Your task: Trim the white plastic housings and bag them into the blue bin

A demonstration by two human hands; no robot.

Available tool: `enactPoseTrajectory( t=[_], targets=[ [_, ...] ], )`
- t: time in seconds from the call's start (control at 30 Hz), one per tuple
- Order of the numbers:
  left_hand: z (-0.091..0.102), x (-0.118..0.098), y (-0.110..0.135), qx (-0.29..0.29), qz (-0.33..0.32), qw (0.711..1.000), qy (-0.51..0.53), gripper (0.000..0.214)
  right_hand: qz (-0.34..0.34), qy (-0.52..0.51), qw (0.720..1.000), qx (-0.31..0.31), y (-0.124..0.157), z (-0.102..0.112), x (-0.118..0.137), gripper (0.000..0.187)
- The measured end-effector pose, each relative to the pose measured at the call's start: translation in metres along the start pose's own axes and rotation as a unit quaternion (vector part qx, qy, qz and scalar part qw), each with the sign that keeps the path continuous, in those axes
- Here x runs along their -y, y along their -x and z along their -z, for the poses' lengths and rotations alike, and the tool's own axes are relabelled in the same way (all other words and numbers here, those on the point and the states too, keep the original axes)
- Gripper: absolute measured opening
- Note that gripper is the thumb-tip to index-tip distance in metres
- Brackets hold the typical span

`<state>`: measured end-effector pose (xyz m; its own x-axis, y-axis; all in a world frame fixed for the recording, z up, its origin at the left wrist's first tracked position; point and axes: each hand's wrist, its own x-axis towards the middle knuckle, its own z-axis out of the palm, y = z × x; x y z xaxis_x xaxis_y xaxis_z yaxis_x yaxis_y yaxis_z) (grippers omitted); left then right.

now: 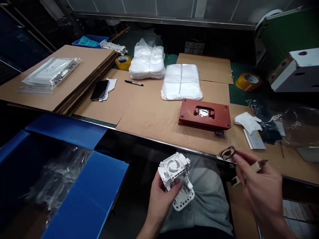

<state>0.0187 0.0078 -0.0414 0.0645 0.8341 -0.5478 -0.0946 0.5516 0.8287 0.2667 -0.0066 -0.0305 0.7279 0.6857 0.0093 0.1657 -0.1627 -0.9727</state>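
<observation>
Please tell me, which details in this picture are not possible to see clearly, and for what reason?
Head view:
- Small parts in the right hand: smeared by motion blur, shape unclear.
- White plastic part in the left hand: underside covered by the fingers.
- Contents of the blue box: dark, only crumpled film shows.
- White box: cut off by the right edge.
- Label under the clear bag: too small to read.

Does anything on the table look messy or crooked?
Mostly tidy. The odd spot is the crumpled plastic wrap and white paper scraps heaped at the right of the table. The red fixture sits slightly askew to the edge.
</observation>
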Motion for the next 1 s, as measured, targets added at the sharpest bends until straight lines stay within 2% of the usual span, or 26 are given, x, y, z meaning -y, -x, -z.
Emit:
enactPoseTrajectory(
  t=[0.07, 0.13, 0.27, 0.37, 0.53, 0.8, 1.0],
  targets=[
    [0.002, 0.0, -0.001, -0.01, -0.033, 0.999, -0.039, 0.054, -0.093, -0.041, 0.993, 0.067, 0.033, -0.007, 0.007, 0.044],
    [0.003, -0.002, 0.0, -0.016, -0.07, 0.994, -0.084, 0.04, -0.18, -0.09, 0.971, 0.131, 0.061, -0.016, 0.016, 0.047],
    [0.003, -0.005, 0.002, -0.008, -0.129, 0.982, -0.14, 0.025, -0.259, -0.168, 0.929, 0.206, 0.09, -0.034, 0.025, 0.049],
    [0.002, -0.001, 0.004, -0.024, -0.142, 0.978, -0.154, 0.014, -0.284, -0.198, 0.912, 0.221, 0.098, -0.042, 0.025, 0.052],
    [0.002, 0.009, 0.008, -0.029, -0.153, 0.972, -0.176, 0.017, -0.303, -0.223, 0.896, 0.234, 0.103, -0.047, 0.023, 0.048],
    [0.003, 0.011, 0.007, -0.036, -0.157, 0.97, -0.182, 0.017, -0.312, -0.224, 0.897, 0.218, 0.102, -0.051, 0.025, 0.049],
    [0.003, 0.012, 0.005, -0.041, -0.191, 0.964, -0.182, 0.018, -0.322, -0.218, 0.901, 0.193, 0.102, -0.05, 0.028, 0.051]
  ],
)
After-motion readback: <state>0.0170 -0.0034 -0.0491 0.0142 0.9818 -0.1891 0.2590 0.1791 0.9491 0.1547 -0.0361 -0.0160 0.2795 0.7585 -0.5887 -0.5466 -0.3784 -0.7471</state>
